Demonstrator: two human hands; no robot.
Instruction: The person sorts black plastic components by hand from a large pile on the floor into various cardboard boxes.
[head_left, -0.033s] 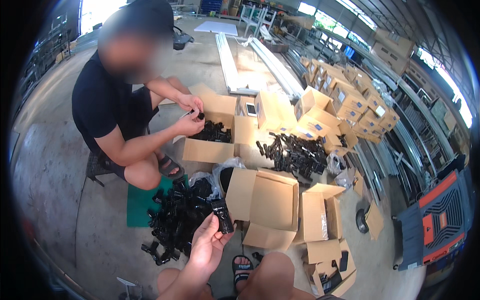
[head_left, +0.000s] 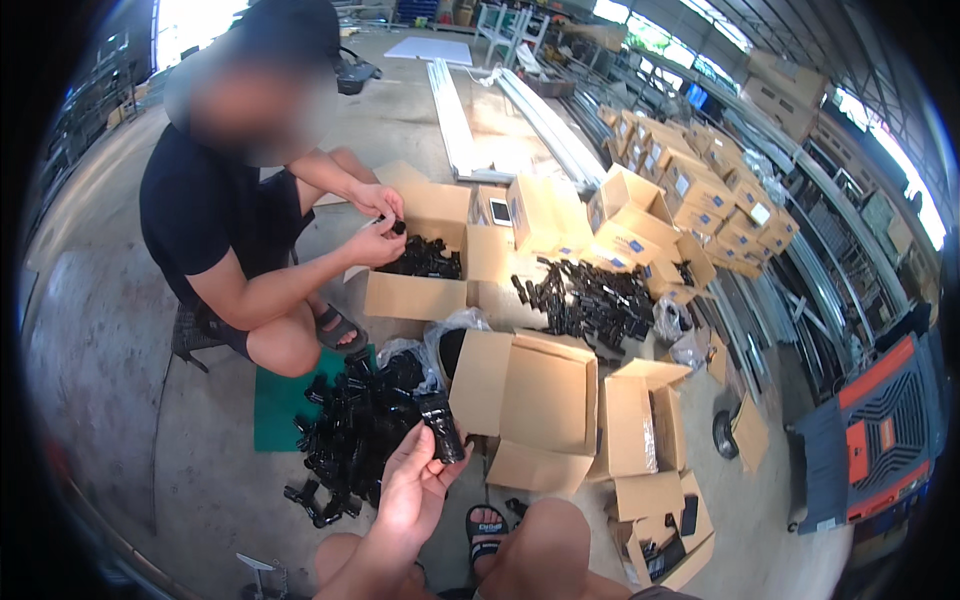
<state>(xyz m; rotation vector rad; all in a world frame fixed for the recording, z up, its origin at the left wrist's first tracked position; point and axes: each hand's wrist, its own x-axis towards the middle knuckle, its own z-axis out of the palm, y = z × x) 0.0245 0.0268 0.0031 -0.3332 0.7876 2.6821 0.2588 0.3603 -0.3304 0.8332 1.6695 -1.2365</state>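
Black part [head_left: 438, 422] tilted between thumb and fingers of left hand [head_left: 415, 488], partly curled, upper end protruding.

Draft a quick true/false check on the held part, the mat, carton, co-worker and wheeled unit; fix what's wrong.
1. The person's left hand holds a black part. True.
2. The mat is red. False: the mat is green.
3. An open carton in front of the co-worker contains black pieces. True.
4. The co-worker's shirt is white. False: the shirt is dark.
5. The orange-and-grey wheeled unit stands at the picture's right. True.
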